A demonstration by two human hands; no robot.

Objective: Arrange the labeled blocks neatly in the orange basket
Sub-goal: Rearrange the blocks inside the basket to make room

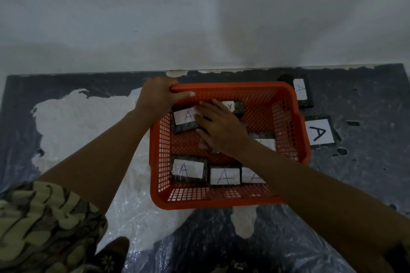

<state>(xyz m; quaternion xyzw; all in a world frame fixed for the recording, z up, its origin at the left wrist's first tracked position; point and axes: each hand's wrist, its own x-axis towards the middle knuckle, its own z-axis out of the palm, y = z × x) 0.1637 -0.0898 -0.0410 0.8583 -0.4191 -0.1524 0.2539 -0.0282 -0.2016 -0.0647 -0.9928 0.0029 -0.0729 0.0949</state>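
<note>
The orange basket [230,203] sits on a dark plastic sheet. Inside lie several dark blocks with white "A" labels: three along the near wall [188,169] [224,176] [253,175], one at the far left [185,117], one at the far wall [235,106], one at the right [266,142]. My left hand [157,95] grips the basket's far left rim corner. My right hand [221,127] lies inside the basket, fingers spread, touching the far left block and covering another; whether it grips one is unclear. Two labeled blocks [300,91] [319,132] rest outside, right of the basket.
A pale wall [199,17] rises just behind the basket. The floor sheet [366,173] is dark with a large whitish patch [73,122] on the left. My patterned clothing [44,228] fills the lower left corner.
</note>
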